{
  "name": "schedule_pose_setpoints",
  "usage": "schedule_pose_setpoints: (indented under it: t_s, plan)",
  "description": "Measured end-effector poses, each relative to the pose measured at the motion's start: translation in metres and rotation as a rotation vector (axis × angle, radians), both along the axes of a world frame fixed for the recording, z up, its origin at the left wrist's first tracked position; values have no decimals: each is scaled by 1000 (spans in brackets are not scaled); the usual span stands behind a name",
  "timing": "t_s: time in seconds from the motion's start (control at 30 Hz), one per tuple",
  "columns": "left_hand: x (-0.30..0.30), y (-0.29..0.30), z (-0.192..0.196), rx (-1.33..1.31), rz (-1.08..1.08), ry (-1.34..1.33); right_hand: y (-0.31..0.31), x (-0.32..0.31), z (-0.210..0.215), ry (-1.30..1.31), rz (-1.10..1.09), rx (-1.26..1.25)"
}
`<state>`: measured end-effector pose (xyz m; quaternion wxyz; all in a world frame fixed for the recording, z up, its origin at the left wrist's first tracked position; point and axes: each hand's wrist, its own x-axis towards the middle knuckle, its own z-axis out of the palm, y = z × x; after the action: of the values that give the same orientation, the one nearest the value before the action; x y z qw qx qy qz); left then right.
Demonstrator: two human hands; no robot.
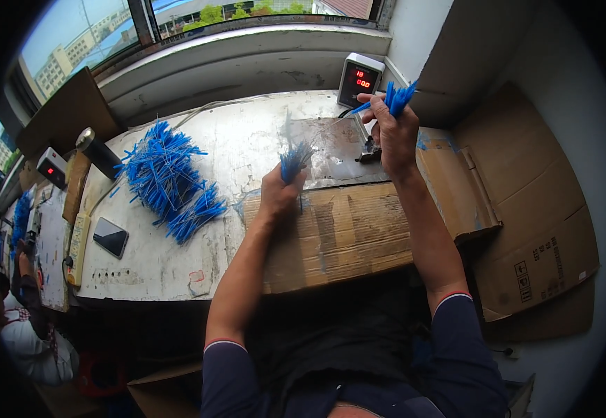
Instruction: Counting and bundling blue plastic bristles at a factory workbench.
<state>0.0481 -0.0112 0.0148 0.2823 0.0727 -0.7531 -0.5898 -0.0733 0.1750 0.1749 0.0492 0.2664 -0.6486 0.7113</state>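
Observation:
My left hand (pixel 282 191) is closed around a bunch of thin, pale strands with blue ends (pixel 292 161), which stands up out of the fist above the table's cardboard cover. Higher up on the right, my right hand (pixel 395 136) grips another bundle of blue-ended strands (pixel 400 99), its thumb and fingers wrapped round them. One blue-ended strand points left from that hand, with a pale line running toward the left bunch. Below the right hand, a small dark metal fixture (pixel 370 150) sits on a metal plate (pixel 324 150). A big tangled heap of the same blue-ended strands (pixel 158 171) lies to the left.
A box with a red lit display (pixel 360 80) stands behind the plate. Left of the heap are a dark cylinder flask (pixel 98 150), a phone (pixel 110 237) and a power strip (pixel 78 249). Large cardboard (pixel 536 209) leans at the right. Another person's hand (pixel 24 263) shows far left.

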Motion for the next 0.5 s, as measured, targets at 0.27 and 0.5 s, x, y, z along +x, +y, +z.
schedule_pose_setpoints:
  t_s: [0.27, 0.5]
  plan:
    - [-3, -9, -6, 226, -59, 0, 19, -18, -57, -263, 107, -267]
    - [1, -3, -10, 160, 77, 171, -1, 13, -104, -90, -148, -306]
